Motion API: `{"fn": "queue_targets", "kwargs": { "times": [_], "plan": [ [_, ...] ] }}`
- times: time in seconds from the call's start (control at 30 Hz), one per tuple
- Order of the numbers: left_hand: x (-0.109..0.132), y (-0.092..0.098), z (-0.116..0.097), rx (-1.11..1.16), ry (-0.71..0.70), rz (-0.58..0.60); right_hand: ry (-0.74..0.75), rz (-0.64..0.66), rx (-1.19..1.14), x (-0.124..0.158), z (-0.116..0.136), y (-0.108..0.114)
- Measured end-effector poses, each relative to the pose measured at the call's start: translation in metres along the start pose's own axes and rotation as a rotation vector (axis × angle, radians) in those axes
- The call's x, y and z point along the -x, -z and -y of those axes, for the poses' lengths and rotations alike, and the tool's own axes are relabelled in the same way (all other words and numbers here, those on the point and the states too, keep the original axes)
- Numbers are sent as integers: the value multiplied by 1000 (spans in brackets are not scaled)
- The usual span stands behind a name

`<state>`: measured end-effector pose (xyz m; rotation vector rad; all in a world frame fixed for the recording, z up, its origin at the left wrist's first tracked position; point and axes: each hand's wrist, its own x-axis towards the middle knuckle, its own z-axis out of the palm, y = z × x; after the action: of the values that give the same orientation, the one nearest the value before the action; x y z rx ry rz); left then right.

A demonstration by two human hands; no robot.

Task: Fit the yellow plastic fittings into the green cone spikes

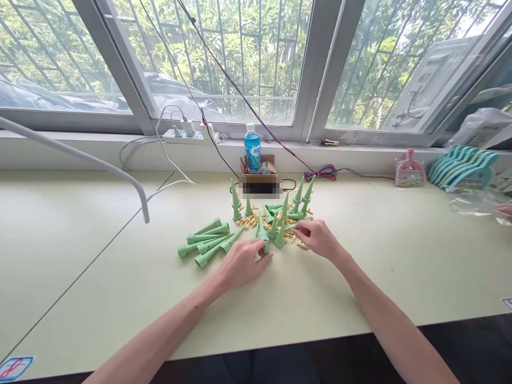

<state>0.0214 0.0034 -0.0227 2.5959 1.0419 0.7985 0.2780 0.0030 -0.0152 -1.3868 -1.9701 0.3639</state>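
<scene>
My left hand [246, 261] curls its thumb and fingers round a green plastic spike [262, 230] that stands tilted on the table. My right hand [318, 238] is closed in a pinch at the right edge of the pile. What its fingertips hold is too small to make out; a green tip lies right beside them. Between the hands, several green spikes [280, 234] stand upright. Small yellow plastic pieces [244, 221] are scattered around and behind them. Several more green spikes [208, 242] lie in a loose heap left of my left hand.
A small cardboard box [271, 162] with a blue drink bottle [252, 149] stands behind the pile. Coiled cable [322, 173], a pink dustpan [410, 169] and teal dustpans [464, 166] lie along the back. Another person's hand [504, 210] shows at the right edge. A white tube [100, 165] overhangs the left.
</scene>
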Motion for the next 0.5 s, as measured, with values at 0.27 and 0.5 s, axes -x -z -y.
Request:
{"fn": "queue_targets", "kwargs": {
  "times": [0.27, 0.5],
  "plan": [
    [-2, 2, 1, -56, 18, -104, -4, 95, 37, 1, 3, -6],
    [-2, 8, 2, 17, -8, -239, -24, 116, 45, 1, 2, -8]
  ]
}}
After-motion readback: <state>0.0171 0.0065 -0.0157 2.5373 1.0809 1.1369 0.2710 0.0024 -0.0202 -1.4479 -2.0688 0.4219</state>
